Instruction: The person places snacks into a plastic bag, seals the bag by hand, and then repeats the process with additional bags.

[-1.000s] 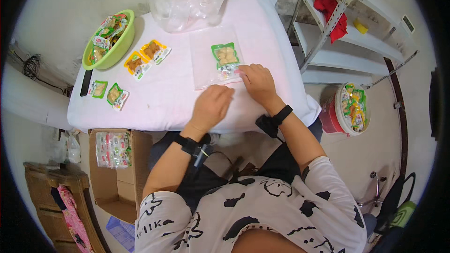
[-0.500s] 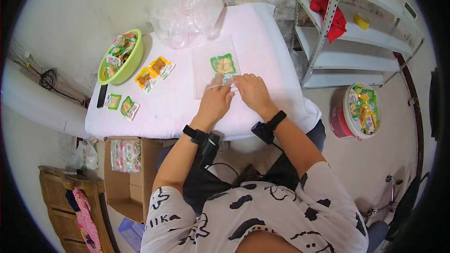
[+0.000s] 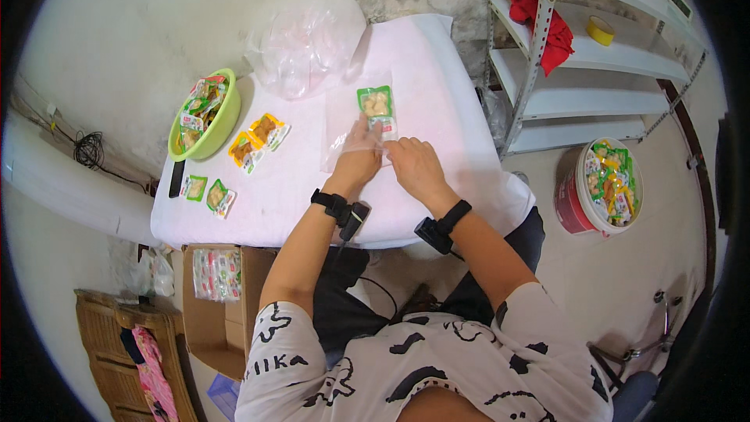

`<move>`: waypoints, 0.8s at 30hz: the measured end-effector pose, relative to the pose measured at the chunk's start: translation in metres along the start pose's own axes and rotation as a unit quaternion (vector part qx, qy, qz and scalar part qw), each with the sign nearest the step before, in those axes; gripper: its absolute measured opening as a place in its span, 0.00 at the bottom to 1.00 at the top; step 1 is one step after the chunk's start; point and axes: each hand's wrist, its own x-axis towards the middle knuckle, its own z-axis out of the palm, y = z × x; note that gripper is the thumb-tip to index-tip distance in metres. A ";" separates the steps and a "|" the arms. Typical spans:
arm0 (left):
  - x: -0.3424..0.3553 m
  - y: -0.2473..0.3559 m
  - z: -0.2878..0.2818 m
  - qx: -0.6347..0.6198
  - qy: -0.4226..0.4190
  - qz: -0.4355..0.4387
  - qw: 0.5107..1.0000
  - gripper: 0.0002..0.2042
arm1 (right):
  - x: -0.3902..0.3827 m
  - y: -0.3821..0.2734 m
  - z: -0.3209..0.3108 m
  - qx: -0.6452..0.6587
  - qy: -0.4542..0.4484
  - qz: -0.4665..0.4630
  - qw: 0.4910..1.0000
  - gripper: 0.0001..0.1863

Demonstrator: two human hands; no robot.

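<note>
A flat clear plastic bag [image 3: 337,119] lies on the pink-white cloth of the table in front of me. Inside or under its film, a small green-edged food packet [image 3: 376,101] with pale pieces rests near the bag's far end. My left hand [image 3: 359,155] reaches in at the bag's near end, its fingers stretched out flat and their tips by the packet's lower edge. Thumb and fingers of my right hand [image 3: 416,166] pinch the bag's near right edge. To the left lie two yellow packets [image 3: 269,131] and two green ones [image 3: 219,198].
A light-green basin [image 3: 227,121] full of packets stands at the table's left, beside a dark flat object [image 3: 177,180]. Behind is a heap of clear bags [image 3: 308,47]. An open carton [image 3: 211,328], a bucket of packets [image 3: 574,202] and a metal shelf [image 3: 594,101] surround the table.
My left hand has slid farther forward into the bag, and the green packet sits deeper toward the far end. My right hand stays at the bag's edge. The whole view has shifted slightly.
</note>
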 end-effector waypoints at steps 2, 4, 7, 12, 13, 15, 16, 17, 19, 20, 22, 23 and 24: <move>0.005 -0.006 0.006 -0.007 0.004 -0.011 1.000 0.21 | 0.000 0.000 0.001 0.002 0.007 -0.001 1.000 0.08; 0.009 -0.015 0.012 -0.011 0.018 -0.009 1.000 0.22 | -0.001 -0.002 0.002 0.006 0.013 -0.002 1.000 0.08; 0.013 -0.021 0.023 0.014 0.049 -0.001 0.999 0.22 | 0.000 -0.002 0.002 -0.007 0.005 0.001 1.000 0.07; 0.023 -0.024 0.027 0.036 0.074 0.019 0.996 0.22 | 0.001 -0.005 -0.002 0.002 0.029 -0.006 1.000 0.06; 0.025 -0.024 0.027 0.042 0.066 0.003 0.997 0.21 | 0.001 -0.005 -0.002 0.002 0.029 -0.007 1.000 0.06; 0.030 -0.020 0.025 0.047 0.057 -0.007 0.997 0.21 | 0.001 -0.004 -0.001 -0.002 0.043 0.001 0.999 0.06; 0.030 -0.017 0.023 0.026 0.054 -0.026 0.998 0.22 | 0.000 -0.003 -0.001 -0.003 0.044 0.002 0.999 0.06; 0.028 -0.016 0.020 0.006 0.052 -0.047 0.998 0.22 | 0.000 -0.004 0.000 0.000 0.045 0.003 0.999 0.07; 0.028 0.003 0.014 0.052 0.023 -0.029 0.998 0.22 | -0.001 0.002 -0.001 -0.006 0.047 0.012 0.999 0.08; 0.024 0.006 0.008 0.105 -0.003 -0.022 0.994 0.23 | -0.001 -0.001 0.000 0.002 0.058 0.012 0.998 0.10; 0.020 -0.004 0.013 0.108 -0.016 -0.014 0.994 0.24 | 0.001 -0.006 0.000 0.012 0.068 0.011 0.998 0.11; 0.021 -0.004 0.012 0.106 -0.029 -0.002 0.994 0.25 | 0.002 -0.004 -0.001 0.017 0.067 0.013 0.998 0.11; 0.022 -0.003 0.012 0.105 -0.028 -0.003 0.994 0.25 | 0.002 -0.003 -0.002 0.023 0.065 0.015 0.997 0.11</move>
